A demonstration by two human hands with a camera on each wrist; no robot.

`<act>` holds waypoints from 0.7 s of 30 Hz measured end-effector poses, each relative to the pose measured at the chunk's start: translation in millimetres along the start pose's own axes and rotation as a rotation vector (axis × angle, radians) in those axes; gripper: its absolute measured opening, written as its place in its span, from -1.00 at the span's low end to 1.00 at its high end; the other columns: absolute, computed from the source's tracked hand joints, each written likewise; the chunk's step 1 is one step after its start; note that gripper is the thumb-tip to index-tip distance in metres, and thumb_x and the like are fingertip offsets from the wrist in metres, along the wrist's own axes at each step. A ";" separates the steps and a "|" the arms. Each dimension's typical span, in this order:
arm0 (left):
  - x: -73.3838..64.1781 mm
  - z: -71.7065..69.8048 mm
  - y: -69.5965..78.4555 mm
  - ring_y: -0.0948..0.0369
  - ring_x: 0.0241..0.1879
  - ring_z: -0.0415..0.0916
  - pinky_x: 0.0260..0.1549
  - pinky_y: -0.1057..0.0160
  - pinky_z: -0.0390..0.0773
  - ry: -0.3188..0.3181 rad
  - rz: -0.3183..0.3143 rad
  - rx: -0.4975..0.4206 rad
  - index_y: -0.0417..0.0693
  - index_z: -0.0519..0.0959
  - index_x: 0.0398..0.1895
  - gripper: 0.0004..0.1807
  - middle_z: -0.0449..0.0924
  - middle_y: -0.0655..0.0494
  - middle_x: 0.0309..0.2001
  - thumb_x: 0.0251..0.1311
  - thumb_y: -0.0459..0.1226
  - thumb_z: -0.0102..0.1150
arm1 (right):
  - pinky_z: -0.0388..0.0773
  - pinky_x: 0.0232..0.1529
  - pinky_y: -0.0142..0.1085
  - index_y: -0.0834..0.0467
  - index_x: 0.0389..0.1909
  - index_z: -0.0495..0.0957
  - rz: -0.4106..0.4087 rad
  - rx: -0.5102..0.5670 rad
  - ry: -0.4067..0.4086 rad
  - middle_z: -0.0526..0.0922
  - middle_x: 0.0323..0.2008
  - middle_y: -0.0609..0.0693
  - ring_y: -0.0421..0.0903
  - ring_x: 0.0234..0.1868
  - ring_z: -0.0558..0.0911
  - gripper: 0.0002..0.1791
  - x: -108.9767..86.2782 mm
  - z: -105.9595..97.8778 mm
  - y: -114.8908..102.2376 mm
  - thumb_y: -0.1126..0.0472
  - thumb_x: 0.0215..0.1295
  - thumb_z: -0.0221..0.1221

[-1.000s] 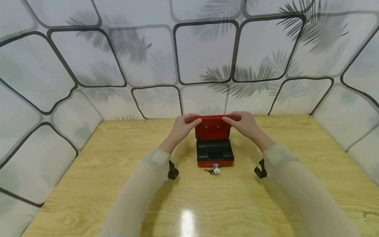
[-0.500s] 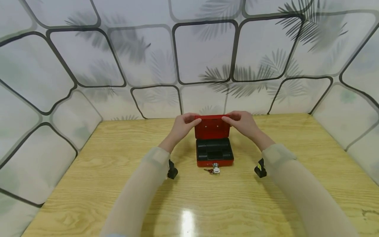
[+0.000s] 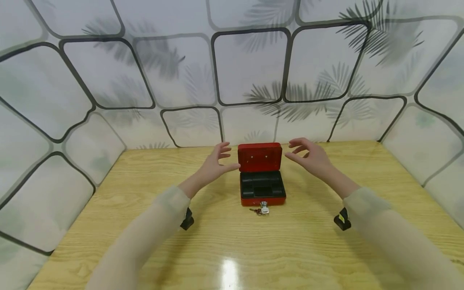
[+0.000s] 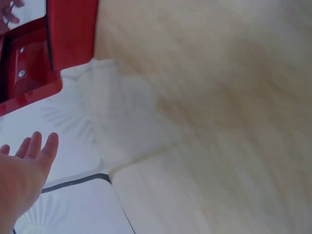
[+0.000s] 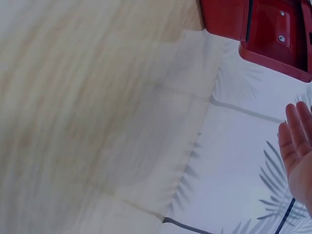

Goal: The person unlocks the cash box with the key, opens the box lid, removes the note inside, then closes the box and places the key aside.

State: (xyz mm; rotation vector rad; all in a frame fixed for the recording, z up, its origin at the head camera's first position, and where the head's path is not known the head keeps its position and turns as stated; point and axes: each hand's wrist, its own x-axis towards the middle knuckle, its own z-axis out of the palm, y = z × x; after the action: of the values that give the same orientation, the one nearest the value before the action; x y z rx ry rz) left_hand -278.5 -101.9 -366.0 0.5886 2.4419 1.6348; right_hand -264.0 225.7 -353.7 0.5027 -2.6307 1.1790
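A red cash box (image 3: 263,201) stands on the wooden table with its lid (image 3: 259,157) raised at the back and a black tray (image 3: 262,184) inside. From its front hangs a small padlock (image 3: 265,208), with keys (image 3: 255,210) beside it. My left hand (image 3: 213,166) is just left of the lid, fingers spread, thumb tip close to the lid's lower edge. On the other side, my right hand (image 3: 312,158) is a short way off the lid, fingers loosely bent around nothing. Both wrist views show the palms apart from the red metal.
The wooden table (image 3: 145,201) runs back to a patterned wall covering (image 3: 250,64) that also rises at both sides. Dark wrist cameras (image 3: 187,219) hang under the sleeves.
Both hands were holding the lid's upper corners. They have let go and moved outward, left hand to the left, right hand to the right. The lid stays up.
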 end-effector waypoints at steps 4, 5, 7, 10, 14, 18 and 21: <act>-12.2 1.3 -7.8 -0.06 0.36 0.15 0.18 -0.16 0.31 -0.090 -0.030 0.008 -0.04 -0.03 0.48 -0.05 0.10 -0.20 0.42 0.14 -0.25 0.38 | 0.48 -0.27 -0.34 0.22 0.08 0.51 -0.035 0.001 0.032 0.62 -0.03 0.13 -0.02 -0.13 0.60 -0.60 -11.9 -4.8 1.7 0.10 0.32 0.26; -14.6 2.3 -9.6 -0.08 0.36 0.15 0.18 -0.17 0.30 -0.119 -0.035 0.005 -0.06 -0.03 0.48 -0.04 0.10 -0.21 0.42 0.13 -0.27 0.38 | 0.48 -0.28 -0.37 0.22 0.06 0.52 -0.043 0.003 0.034 0.62 -0.04 0.12 -0.03 -0.15 0.60 -0.61 -14.5 -4.9 1.9 0.10 0.31 0.27; -18.4 4.8 -13.0 -0.10 0.36 0.14 0.19 -0.18 0.29 -0.173 -0.050 -0.007 -0.09 -0.03 0.47 -0.03 0.10 -0.24 0.41 0.10 -0.31 0.40 | 0.50 -0.28 -0.36 0.22 0.05 0.53 -0.056 0.005 0.026 0.63 -0.05 0.09 -0.06 -0.17 0.61 -0.62 -19.1 -3.3 2.0 0.11 0.30 0.28; -21.5 9.2 -16.8 -0.10 0.36 0.14 0.22 -0.13 0.27 -0.248 -0.076 -0.005 -0.09 -0.02 0.45 -0.01 0.12 -0.23 0.40 0.06 -0.33 0.43 | 0.53 -0.26 -0.28 0.21 0.03 0.54 -0.073 0.017 -0.008 0.64 -0.06 0.09 -0.07 -0.17 0.61 -0.64 -24.8 3.1 1.3 0.13 0.29 0.29; -22.8 14.2 -18.3 -0.09 0.35 0.16 0.26 -0.11 0.23 -0.294 -0.080 0.022 -0.05 -0.01 0.43 -0.01 0.15 -0.21 0.37 0.04 -0.31 0.46 | 0.51 -0.22 -0.15 0.23 0.04 0.54 -0.092 0.044 -0.082 0.63 -0.07 0.11 -0.04 -0.15 0.60 -0.63 -30.6 15.9 -4.6 0.17 0.26 0.31; -23.4 17.6 -17.8 -0.10 0.31 0.22 0.23 -0.10 0.27 -0.282 -0.054 0.018 -0.11 0.03 0.34 -0.07 0.24 -0.23 0.30 0.00 -0.36 0.47 | 0.49 -0.19 -0.11 0.24 0.04 0.54 -0.125 0.070 -0.155 0.63 -0.07 0.11 0.02 -0.11 0.58 -0.60 -34.8 28.4 -12.5 0.19 0.22 0.34; -24.0 20.5 -18.5 -0.09 0.31 0.23 0.24 -0.06 0.27 -0.286 -0.057 0.012 -0.10 0.05 0.29 -0.08 0.26 -0.21 0.29 -0.03 -0.38 0.49 | 0.49 -0.19 -0.10 0.25 0.02 0.55 -0.175 0.063 -0.187 0.63 -0.08 0.10 0.04 -0.11 0.57 -0.61 -35.5 36.5 -16.2 0.20 0.21 0.35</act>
State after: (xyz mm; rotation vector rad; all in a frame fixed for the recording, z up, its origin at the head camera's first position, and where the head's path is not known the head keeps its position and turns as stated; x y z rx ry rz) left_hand -254.3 -100.1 -393.3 0.6944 2.2410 1.4060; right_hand -227.1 196.0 -378.4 0.8761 -2.6405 1.2163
